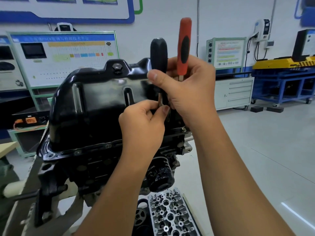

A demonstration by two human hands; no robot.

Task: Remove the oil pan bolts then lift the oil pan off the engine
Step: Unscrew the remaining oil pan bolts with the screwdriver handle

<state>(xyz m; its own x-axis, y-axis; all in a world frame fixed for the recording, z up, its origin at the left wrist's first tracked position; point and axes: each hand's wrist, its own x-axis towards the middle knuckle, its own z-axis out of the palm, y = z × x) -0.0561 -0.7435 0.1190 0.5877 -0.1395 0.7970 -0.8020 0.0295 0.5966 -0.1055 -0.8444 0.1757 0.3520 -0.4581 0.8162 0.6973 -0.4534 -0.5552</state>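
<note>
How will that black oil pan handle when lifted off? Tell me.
The oil pan looks like rigid pressed metal, so probably stiff, not floppy. Its glossy surface may be slippery. Being deep and broad, it likely needs both hands.

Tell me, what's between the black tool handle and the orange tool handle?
In the head view, only fingers of the right hand sit between the black tool handle and the orange tool handle.

Black oil pan point(95, 106); orange-red, black-patched handle point(184, 46).
</note>
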